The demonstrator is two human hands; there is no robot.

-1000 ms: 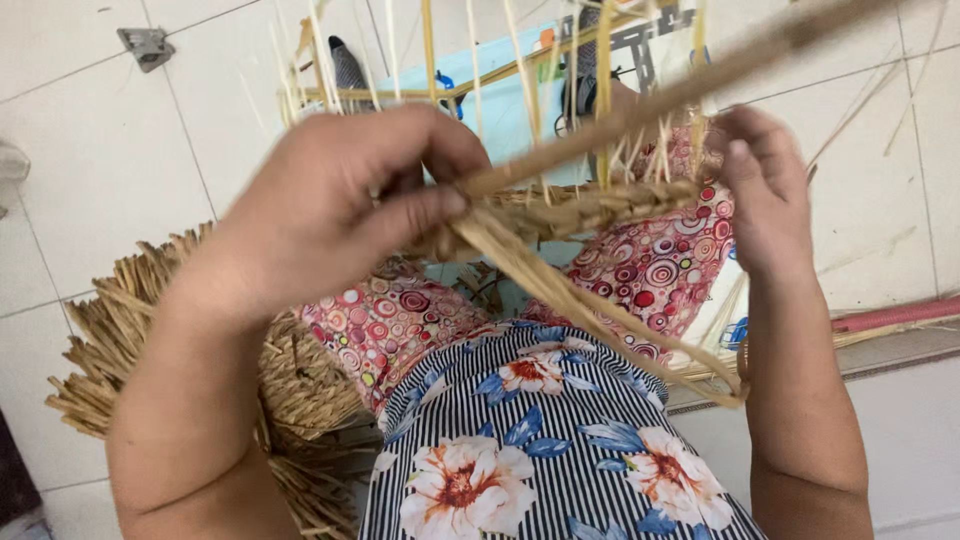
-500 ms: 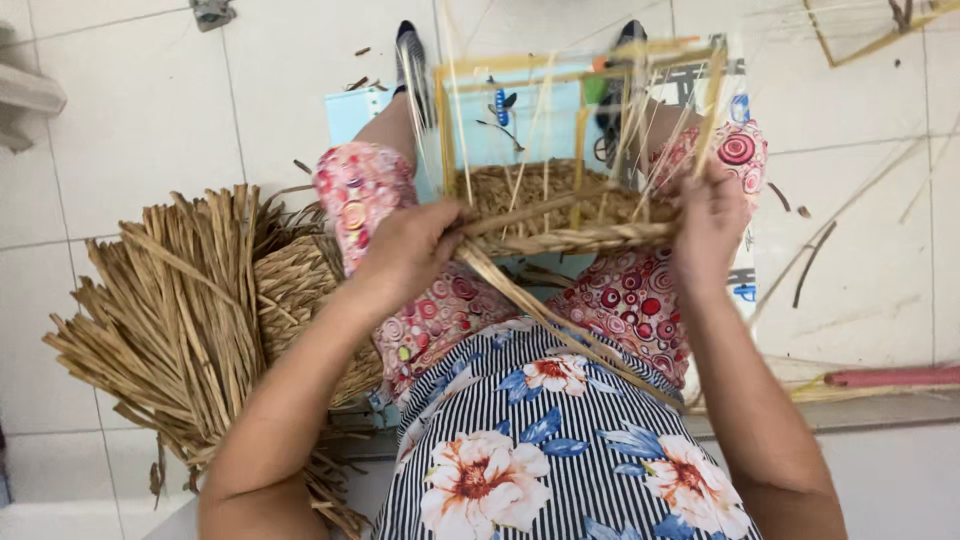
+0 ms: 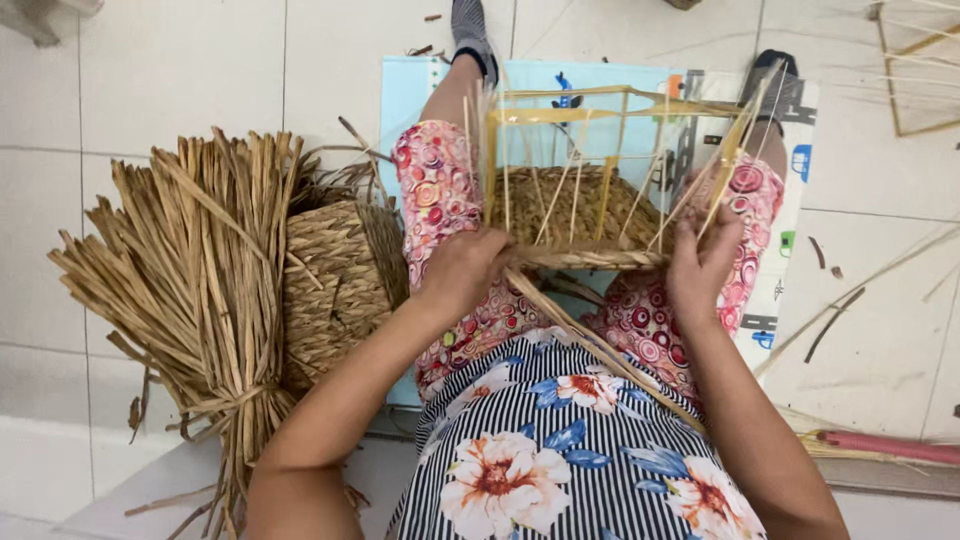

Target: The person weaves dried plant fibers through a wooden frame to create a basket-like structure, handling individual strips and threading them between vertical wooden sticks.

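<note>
A partly woven straw basket [image 3: 580, 215] on a yellow stick frame rests on my lap, between my knees. My left hand [image 3: 462, 270] grips its near left rim where woven straw strands meet. My right hand [image 3: 705, 262] holds the near right corner, fingers around upright sticks and straw. A long flat straw strand [image 3: 600, 350] runs from the rim down across my lap toward my body.
A big tied bundle of dried straw [image 3: 195, 280] lies at my left, against a finished woven basket [image 3: 335, 280]. A light blue mat [image 3: 420, 90] lies under my legs on white floor tiles. Loose sticks and a red rod [image 3: 890, 447] are at the right.
The view has pulled back and tilted down, so hands and basket look smaller and lower. Both hands stay on the basket's near rim; the long strand now hangs toward my body.
</note>
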